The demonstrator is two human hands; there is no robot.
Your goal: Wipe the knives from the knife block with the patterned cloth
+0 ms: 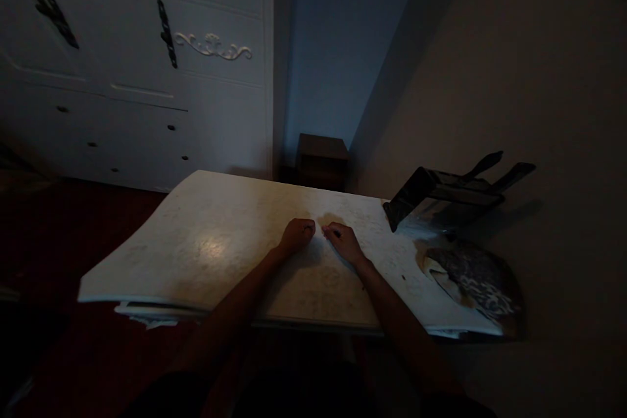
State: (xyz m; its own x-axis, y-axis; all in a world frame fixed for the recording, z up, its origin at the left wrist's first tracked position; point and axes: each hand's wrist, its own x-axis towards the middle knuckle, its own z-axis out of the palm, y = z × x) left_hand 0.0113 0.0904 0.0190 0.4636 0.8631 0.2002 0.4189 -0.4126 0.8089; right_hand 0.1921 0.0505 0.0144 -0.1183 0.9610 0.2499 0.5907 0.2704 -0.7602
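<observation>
Above the white tabletop (196, 209), my left hand (296, 234) is closed in a loose fist, fingers curled toward the middle. Close to it on the right, my right hand (345, 243) has its fingers bent together in a pinch, facing the left one. A narrow gap separates the two hands. In this dim light whatever the fingers hold, if anything, is too small or too hidden to name. Faint stains mark the tabletop around them.
A dark-framed rack (416, 196) with dark handles sticking out stands at the table's right, by the wall. In front of it lies a bunched patterned cloth (475, 277). Beyond the table are a white wardrobe (220, 117) and a small brown cabinet (323, 147).
</observation>
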